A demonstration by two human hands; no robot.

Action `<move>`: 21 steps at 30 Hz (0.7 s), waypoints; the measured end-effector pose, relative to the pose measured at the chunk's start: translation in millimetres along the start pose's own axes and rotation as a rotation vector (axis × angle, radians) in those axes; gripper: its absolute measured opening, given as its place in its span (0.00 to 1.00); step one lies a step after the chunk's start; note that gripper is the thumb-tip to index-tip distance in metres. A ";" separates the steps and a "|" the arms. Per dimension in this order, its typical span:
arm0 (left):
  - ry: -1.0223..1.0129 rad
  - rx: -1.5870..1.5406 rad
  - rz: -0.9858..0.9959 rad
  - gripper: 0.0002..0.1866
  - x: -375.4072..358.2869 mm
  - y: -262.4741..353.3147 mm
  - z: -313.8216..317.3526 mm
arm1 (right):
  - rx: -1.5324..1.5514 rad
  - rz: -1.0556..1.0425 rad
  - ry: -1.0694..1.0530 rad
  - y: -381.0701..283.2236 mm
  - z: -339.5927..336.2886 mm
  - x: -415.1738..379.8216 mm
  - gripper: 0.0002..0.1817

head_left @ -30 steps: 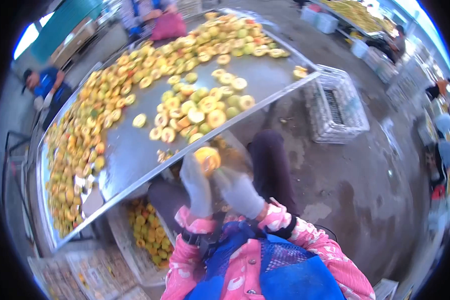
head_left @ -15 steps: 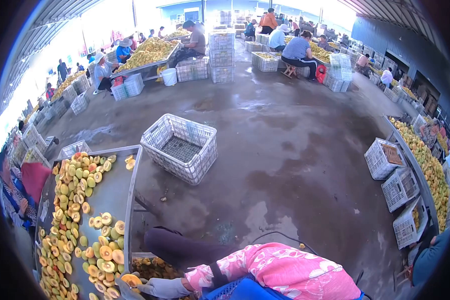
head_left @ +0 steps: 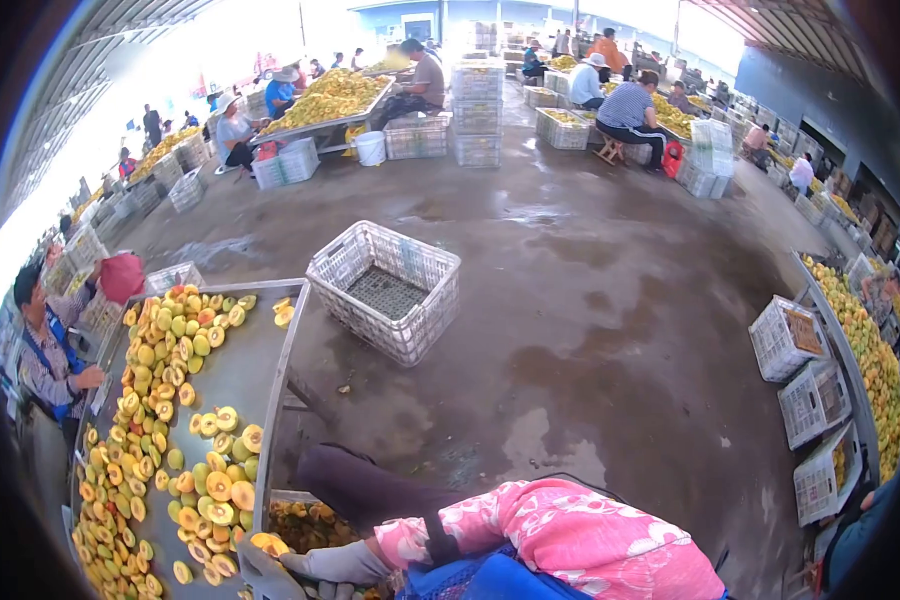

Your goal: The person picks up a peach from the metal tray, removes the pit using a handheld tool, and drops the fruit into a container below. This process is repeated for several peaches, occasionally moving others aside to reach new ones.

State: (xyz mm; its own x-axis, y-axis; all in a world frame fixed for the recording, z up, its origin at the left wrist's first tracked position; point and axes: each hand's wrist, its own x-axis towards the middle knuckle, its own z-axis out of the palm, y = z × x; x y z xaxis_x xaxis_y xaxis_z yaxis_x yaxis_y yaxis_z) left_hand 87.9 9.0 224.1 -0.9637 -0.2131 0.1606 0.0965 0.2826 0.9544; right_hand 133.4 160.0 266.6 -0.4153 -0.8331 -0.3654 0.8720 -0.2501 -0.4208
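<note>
Fruit halves are heaping across the worktop, and 1 half is showing between the gloved hands, beside the near end of the worktop's raised edge. Wet floor is spreading beyond the worktop, giving the right elbow more room than the metal side is giving the left hand. The white crate is standing near the far corner, well apart from the hands, so it is hardly limiting them. Across the worktop, a co-worker is sitting at the far side. The wearer's dark-clad leg is reaching under the right forearm, probably narrowing the space for dropping that wrist. The left hand and right hand are coming close together around the 1 half; how firmly either is closing, I cannot tell. Good handling is probably calling for a light grip around the skin, with the fingertips avoiding pressure on the soft cut flesh and the knuckles clearing the metal edge. Too much squeezing is risking bruising or a slip.
</note>
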 end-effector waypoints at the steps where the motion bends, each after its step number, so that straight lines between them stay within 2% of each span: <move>1: -0.083 -0.028 0.036 0.22 7.7 -42.7 -15.6 | -0.037 0.063 -0.200 12.6 -41.7 48.7 0.34; 2: -0.069 -0.058 0.037 0.22 3.8 -48.9 -3.8 | -0.021 0.135 -0.092 0.7 -16.2 21.2 0.30; 3: -0.011 -0.073 0.023 0.21 -4.5 -39.3 -2.3 | 0.034 0.161 -0.052 3.6 -14.1 20.8 0.33; 4: -0.318 -0.567 -0.430 0.21 -29.6 -0.7 -9.9 | 0.044 0.179 -0.076 3.7 -11.4 14.8 0.32; 6: -0.078 -0.611 -0.346 0.25 -41.3 -23.3 5.3 | 0.028 0.176 -0.107 12.6 -19.8 18.8 0.33; 8: -0.191 -0.489 -0.091 0.28 -34.6 -7.6 -0.2 | 0.084 0.239 -0.086 6.7 -21.2 19.8 0.32; 9: -0.232 -0.439 0.038 0.30 -30.7 0.5 -1.4 | -0.002 0.200 -0.171 8.6 -27.7 20.5 0.33; 10: -0.230 -0.534 -0.060 0.16 -30.8 1.0 -5.0 | -0.009 0.178 -0.252 11.9 -34.1 22.9 0.33; 11: -0.244 -0.546 -0.042 0.17 -29.9 -5.3 -7.1 | 0.002 0.224 -0.268 10.8 -35.8 24.9 0.32; 12: -0.322 -0.532 0.010 0.33 -28.3 -6.2 -12.6 | 0.025 0.259 -0.309 11.0 -39.8 28.1 0.32; 14: -0.343 -0.496 0.067 0.23 -27.2 -10.5 -21.0 | -0.015 0.220 -0.366 15.0 -39.1 30.5 0.30; 15: -0.327 -0.500 0.057 0.23 -28.7 -10.7 -22.2 | -0.013 0.238 -0.365 16.8 -40.1 37.0 0.30; 17: -0.229 -0.881 -0.290 0.30 -37.1 -7.7 -20.4 | 0.023 0.233 -0.306 20.5 -40.5 49.5 0.31; 18: -0.223 -0.885 -0.310 0.30 -40.6 -14.5 -18.2 | 0.039 0.245 -0.297 23.2 -39.0 51.4 0.31; 20: 0.137 -1.119 -0.544 0.31 -38.8 -42.5 -14.7 | -0.406 0.039 -0.126 24.3 -34.2 59.4 0.29; 21: 0.219 -1.307 -0.512 0.31 -39.6 -61.4 -16.3 | -0.391 0.014 -0.077 28.4 -30.0 63.2 0.27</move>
State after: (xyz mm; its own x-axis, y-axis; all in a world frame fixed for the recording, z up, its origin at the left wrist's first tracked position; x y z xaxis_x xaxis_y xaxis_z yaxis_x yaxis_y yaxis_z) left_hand 124.1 -15.1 163.2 -0.9161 -0.1984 -0.3484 0.0267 -0.8972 0.4409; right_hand 124.1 115.0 206.7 -0.3701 -0.8735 -0.3163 0.7072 -0.0441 -0.7057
